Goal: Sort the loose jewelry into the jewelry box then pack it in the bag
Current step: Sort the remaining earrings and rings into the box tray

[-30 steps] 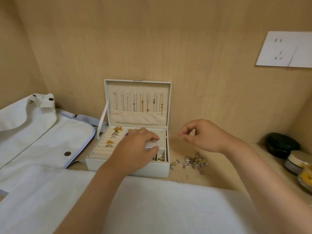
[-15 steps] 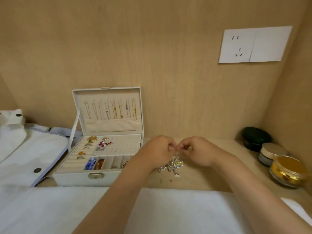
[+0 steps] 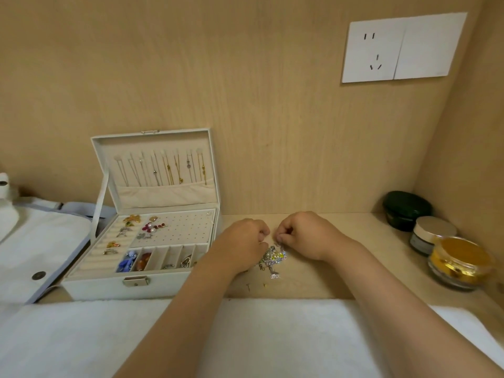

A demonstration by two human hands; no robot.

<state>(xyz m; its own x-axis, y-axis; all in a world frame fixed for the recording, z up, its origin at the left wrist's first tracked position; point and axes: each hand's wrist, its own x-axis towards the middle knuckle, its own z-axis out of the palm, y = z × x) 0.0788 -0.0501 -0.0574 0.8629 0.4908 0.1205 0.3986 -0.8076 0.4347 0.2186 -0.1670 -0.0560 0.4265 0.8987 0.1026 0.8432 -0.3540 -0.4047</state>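
Loose jewelry (image 3: pixel 274 257) between hands (image 3: pixel 241 241) (image 3: pixel 302 236), beside jewelry box's (image 3: pixel 95 289) right wall

A single head-worn wide-angle camera looked forward and down over a wooden ledge (image 3: pixel 341 271), squarely facing the back panel (image 3: pixel 245 91) and its wall socket (image 3: pixel 373 51). It sat near, with the open jewelry box (image 3: pixel 114 289) left of centre.

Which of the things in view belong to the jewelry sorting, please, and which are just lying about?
For the job: open jewelry box, loose jewelry, white bag, left hand, right hand.
Lying about: dark green jar, silver-lidded jar, gold-lidded jar, wall socket, white cloth.
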